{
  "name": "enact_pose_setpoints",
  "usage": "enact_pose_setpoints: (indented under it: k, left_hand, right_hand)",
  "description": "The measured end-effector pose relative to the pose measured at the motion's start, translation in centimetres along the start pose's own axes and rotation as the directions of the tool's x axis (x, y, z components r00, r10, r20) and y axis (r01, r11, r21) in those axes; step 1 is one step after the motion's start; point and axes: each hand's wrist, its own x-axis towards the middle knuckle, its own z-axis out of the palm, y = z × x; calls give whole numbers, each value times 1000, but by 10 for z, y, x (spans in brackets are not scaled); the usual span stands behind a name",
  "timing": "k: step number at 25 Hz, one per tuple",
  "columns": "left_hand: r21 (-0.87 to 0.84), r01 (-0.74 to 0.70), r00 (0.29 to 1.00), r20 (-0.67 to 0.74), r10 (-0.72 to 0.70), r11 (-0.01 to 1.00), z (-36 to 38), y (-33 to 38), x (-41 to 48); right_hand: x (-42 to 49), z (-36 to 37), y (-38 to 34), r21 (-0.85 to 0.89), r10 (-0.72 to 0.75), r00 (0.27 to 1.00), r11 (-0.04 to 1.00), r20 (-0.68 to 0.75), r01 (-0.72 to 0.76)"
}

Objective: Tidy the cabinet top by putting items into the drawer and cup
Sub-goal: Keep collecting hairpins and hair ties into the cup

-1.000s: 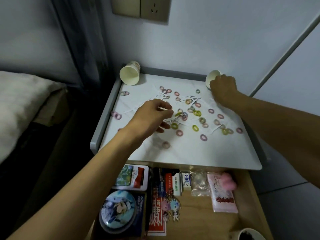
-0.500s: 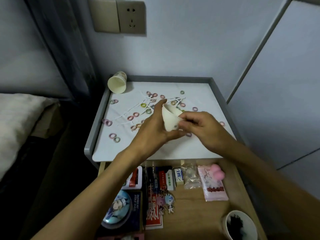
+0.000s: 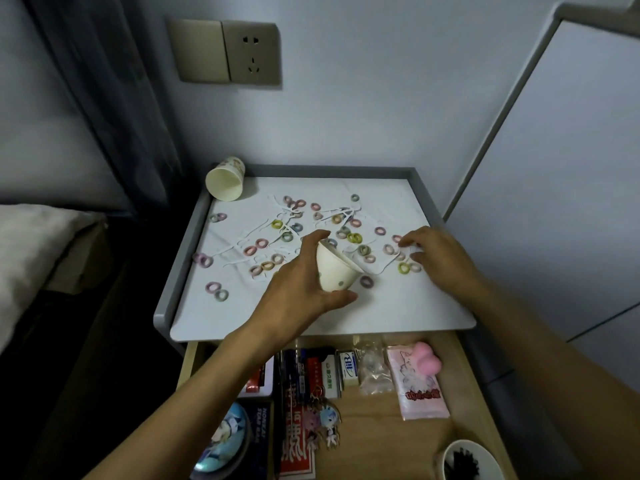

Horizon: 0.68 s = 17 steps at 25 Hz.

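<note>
Right hand (image 3: 441, 259) moved off; cup (image 3: 335, 270) lies tilted in left hand (image 3: 294, 292) grip.

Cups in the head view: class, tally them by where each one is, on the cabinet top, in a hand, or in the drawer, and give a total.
Tipped cup on the cabinet top: 1
Held cup in the left hand: 1
Dark-filled cup in the drawer: 1
Total: 3 cups
</note>
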Motion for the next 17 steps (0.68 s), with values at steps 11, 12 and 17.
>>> enact_pose_setpoints:
  k: [11, 12, 17]
  left_hand:
    - [15, 0, 1000, -5, 0, 1000, 2, -4, 3]
    - [18, 0, 1000, -5, 0, 1000, 2, -5, 2]
    - [38, -5, 1000, -15, 5, 999, 1, -3, 1]
  right_hand:
    - [7, 0, -4, -93, 49, 996, 995, 79, -41]
    - [7, -1, -5, -78, 53, 995, 996, 81, -46]
    - [8, -7, -5, -35, 43, 996, 999, 73, -41]
